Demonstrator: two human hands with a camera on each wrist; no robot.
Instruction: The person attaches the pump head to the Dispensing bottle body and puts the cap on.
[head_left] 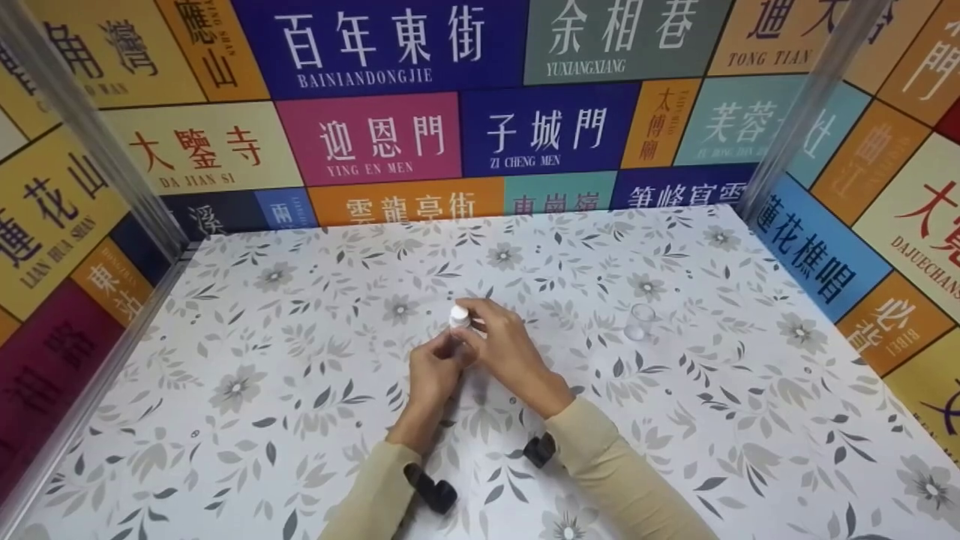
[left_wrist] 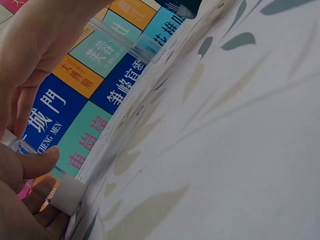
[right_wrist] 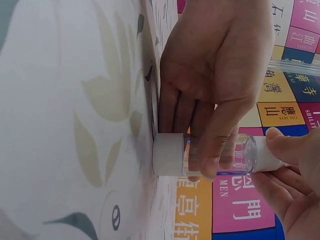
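Observation:
A small clear bottle stands upright on the table, with a wide white base and a white cap on top. My left hand grips its clear body low down; in the right wrist view the thumb and fingers of this left hand wrap around it. Higher up, my right hand pinches the white cap between thumb and fingers, and the right wrist view shows this right hand at the cap. The fingers partly hide the body.
A small clear cup-shaped piece stands on the table to the right of my hands. White floral cloth covers the table. Panels with large printed characters and clear corner posts border its back and sides.

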